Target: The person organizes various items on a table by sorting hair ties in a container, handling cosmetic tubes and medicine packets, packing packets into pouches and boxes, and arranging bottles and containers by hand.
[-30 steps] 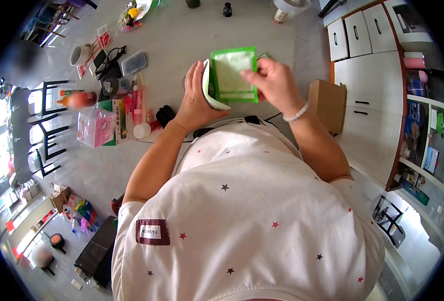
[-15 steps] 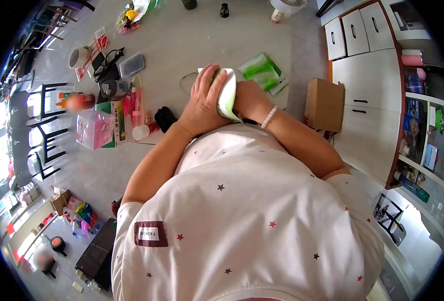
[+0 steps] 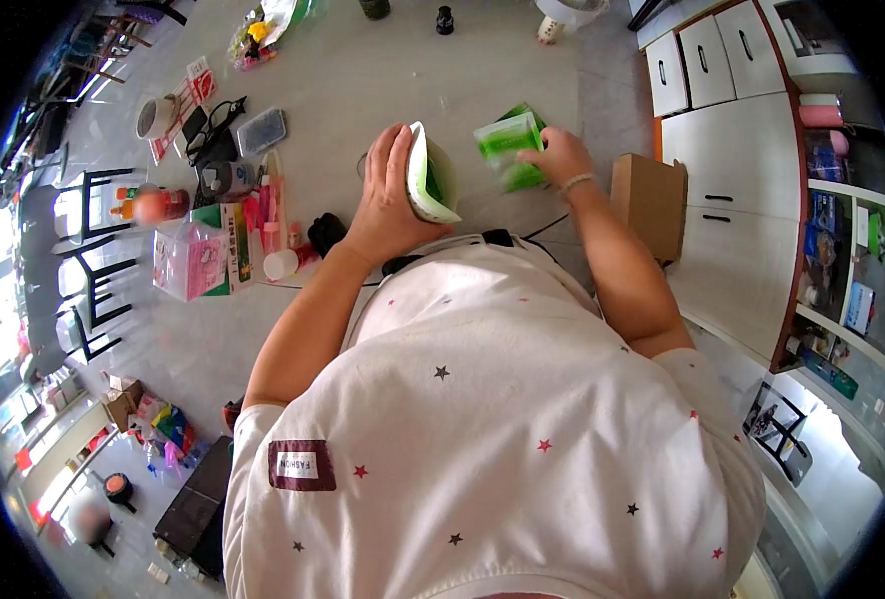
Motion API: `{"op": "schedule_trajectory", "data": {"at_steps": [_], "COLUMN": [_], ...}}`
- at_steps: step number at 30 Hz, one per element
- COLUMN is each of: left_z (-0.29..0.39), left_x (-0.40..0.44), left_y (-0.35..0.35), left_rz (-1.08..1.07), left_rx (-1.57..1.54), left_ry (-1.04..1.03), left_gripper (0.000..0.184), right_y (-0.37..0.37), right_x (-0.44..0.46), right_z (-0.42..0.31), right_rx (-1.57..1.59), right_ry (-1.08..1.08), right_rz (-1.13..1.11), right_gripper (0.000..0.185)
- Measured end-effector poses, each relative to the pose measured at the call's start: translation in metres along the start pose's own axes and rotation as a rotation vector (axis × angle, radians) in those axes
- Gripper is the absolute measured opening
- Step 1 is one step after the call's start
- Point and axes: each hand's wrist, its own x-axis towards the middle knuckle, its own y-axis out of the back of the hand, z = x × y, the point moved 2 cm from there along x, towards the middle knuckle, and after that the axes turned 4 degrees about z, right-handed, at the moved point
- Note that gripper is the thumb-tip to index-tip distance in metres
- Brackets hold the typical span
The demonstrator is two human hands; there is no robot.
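Note:
My left hand (image 3: pixel 390 205) is wrapped around a white and light-green pouch (image 3: pixel 444 190), held upright in front of my shirt. The pouch's mouth gapes, and something darker green shows inside. To the right, my right hand (image 3: pixel 564 160) pinches the right edge of a clear-and-green plastic packet (image 3: pixel 510 138) at the table. More green packaging lies under and behind that packet, so where one piece ends is hard to tell. A beaded bracelet (image 3: pixel 578 182) circles my right wrist.
The grey table (image 3: pixel 362 70) stretches ahead. At left are a pink clear box (image 3: pixel 191 262), an orange bottle (image 3: pixel 153 204), a tape roll (image 3: pixel 157 117), black glasses (image 3: pixel 225 115) and a clear case (image 3: pixel 263 131). A cardboard box (image 3: pixel 648 208) stands right, before white cabinets (image 3: pixel 730 150).
My right hand has left the pouch and moved right to the green packets, which have shifted and tilted. The pouch, still in my left hand, now shows its open mouth.

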Motion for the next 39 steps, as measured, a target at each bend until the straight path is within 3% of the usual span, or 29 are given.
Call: {"op": "schedule_trajectory", "data": {"at_steps": [4,7,10,13,19,21,22,25,26,28,30,33,34,37,39], "left_z": [-0.001,-0.004,-0.005,0.000,0.011,0.015,0.016,0.008,0.009,0.005,0.002,0.001,0.001,0.004,0.004], "left_x": [-0.003,-0.003,0.000,0.003,-0.001,0.000,0.001,-0.001,-0.003,-0.004,-0.006,-0.005,-0.004,-0.003,-0.003], "left_y": [0.004,0.002,-0.002,-0.002,-0.004,-0.004,-0.004,-0.001,0.002,0.003,0.004,0.001,0.001,0.002,0.002], "left_rz": [-0.040,-0.021,0.031,0.042,0.043,0.025,0.019,0.042,-0.001,0.018,0.019,0.003,0.004,0.001,0.005], "left_rx": [0.081,0.062,0.018,0.041,0.054,0.091,0.112,0.030,0.056,0.027,0.001,-0.014,-0.004,0.006,-0.005], "left_ry": [0.025,0.035,0.020,-0.045,-0.169,-0.210,-0.228,-0.159,-0.105,-0.055,-0.015,0.009,0.004,0.000,0.007], "left_gripper": [0.126,0.124,0.119,0.118,0.114,0.114,0.114,0.115,0.118,0.119,0.120,0.120,0.120,0.121,0.121], "right_y": [0.042,0.078,0.067,0.055,0.035,0.016,0.018,0.034,0.045,0.027,0.021,0.008,0.006,0.009,0.009], "right_x": [-0.015,-0.043,-0.058,-0.068,-0.076,-0.072,-0.072,-0.067,-0.062,-0.033,-0.013,-0.001,0.000,0.004,0.005], "right_z": [-0.028,-0.070,-0.090,-0.106,-0.119,-0.128,-0.125,-0.111,-0.104,-0.060,-0.021,0.014,0.020,0.019,0.019], "right_rx": [0.764,0.929,0.853,0.614,0.516,0.069,0.094,0.653,0.715,0.564,-0.004,-0.095,-0.014,-0.075,-0.009], "right_ry": [-0.064,0.064,0.143,0.348,0.396,0.581,0.628,0.306,0.091,0.191,0.168,-0.137,-0.061,-0.071,-0.024], "right_rz": [-0.038,-0.010,-0.181,-0.049,-0.006,-0.148,-0.145,-0.284,-0.401,0.030,0.324,0.197,0.217,-0.053,-0.016], "right_gripper": [0.020,0.017,0.019,0.014,0.024,0.024,0.024,0.027,0.031,0.032,0.043,0.050,0.046,0.041,0.038]}}
